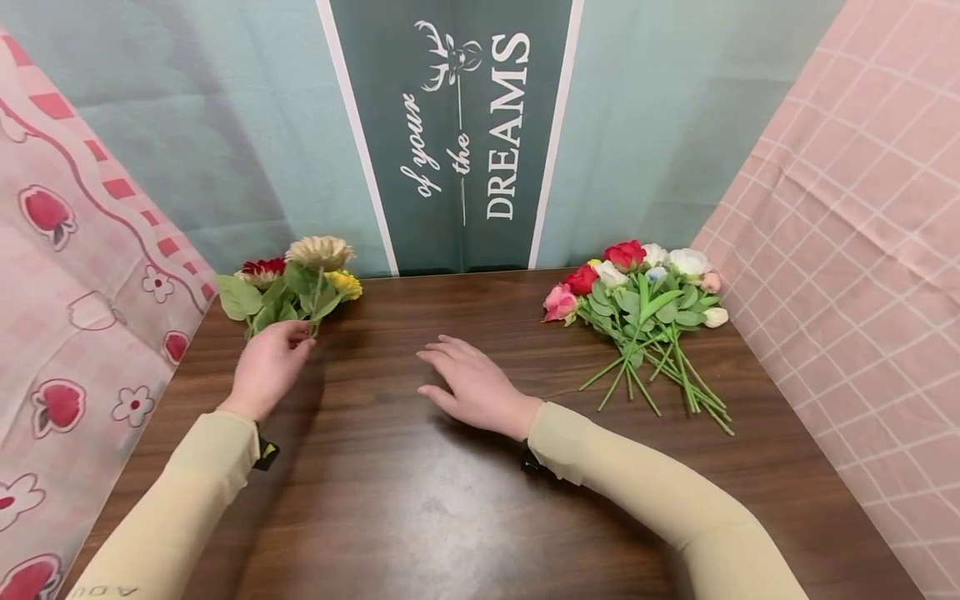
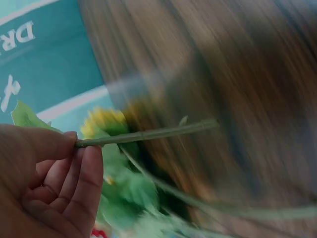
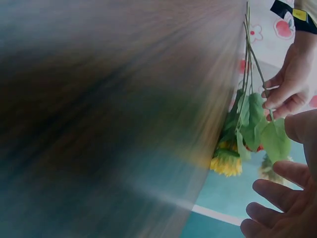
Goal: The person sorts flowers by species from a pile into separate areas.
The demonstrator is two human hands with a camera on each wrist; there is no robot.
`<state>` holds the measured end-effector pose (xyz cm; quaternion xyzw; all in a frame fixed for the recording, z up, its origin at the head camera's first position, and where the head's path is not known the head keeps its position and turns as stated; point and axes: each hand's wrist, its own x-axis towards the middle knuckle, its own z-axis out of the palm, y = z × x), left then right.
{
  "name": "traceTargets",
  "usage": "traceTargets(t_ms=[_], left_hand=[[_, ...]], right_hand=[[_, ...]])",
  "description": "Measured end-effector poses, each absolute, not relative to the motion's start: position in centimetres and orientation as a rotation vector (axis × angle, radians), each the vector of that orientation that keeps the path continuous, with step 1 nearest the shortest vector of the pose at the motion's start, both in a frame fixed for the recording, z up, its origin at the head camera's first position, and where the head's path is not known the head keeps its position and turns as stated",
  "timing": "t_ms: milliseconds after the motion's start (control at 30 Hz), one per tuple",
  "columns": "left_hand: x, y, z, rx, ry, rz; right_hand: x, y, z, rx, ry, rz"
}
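My left hand [image 1: 270, 367] pinches the green stem [image 2: 148, 135] of an artificial cream flower [image 1: 318, 252] between thumb and fingertips, at the table's back left. Its bare lower end sticks out past the fingers in the left wrist view. Right beside and below it lie a yellow flower [image 1: 345, 285] and a dark red flower [image 1: 262, 271] with broad green leaves [image 3: 253, 116]; their stems are hidden behind my left hand in the head view. My right hand [image 1: 476, 383], fingers spread and relaxed, is over the middle of the table, holding nothing.
A pile of artificial flowers [image 1: 626, 254], red, pink and white, lies at the back right with its green stems toward me. A green printed cloth [image 1: 637, 108] stands behind the brown wooden table [image 1: 420, 517]. Patterned cloths [image 1: 847, 275] flank both sides.
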<state>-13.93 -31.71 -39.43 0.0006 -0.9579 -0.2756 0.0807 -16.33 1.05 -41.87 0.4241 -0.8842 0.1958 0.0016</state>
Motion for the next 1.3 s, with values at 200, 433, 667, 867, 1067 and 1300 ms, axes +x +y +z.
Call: traceTargets(t_ms=[200, 433, 667, 867, 1067, 1300], left_hand=[[-13.6, -33.8, -40.8, 0.095, -2.88, -0.785], [-13.6, -34.1, -42.3, 0.076, -2.869, -0.654], [-13.8, -34.0, -42.4, 0.085, -2.92, -0.622], [-13.7, -34.0, -42.4, 0.084, -2.939, -0.624], [-13.6, -33.6, -42.2, 0.073, -2.957, -0.63], [-13.5, -31.9, -41.4, 0.023, -2.906, -0.604]], right_hand=[[-16.3, -0.7, -41.6, 1.376, -2.769, 0.535], [-16.0, -1.3, -41.6, 1.41, -2.765, 0.514], [-15.9, -1.0, -41.8, 1.419, -2.773, 0.508], [-16.0, -0.7, -42.3, 1.408, -2.782, 0.527], [-16.3, -0.2, -42.6, 1.387, -2.799, 0.52], [-17.0, 1.3, -42.6, 1.351, -2.825, 0.507]])
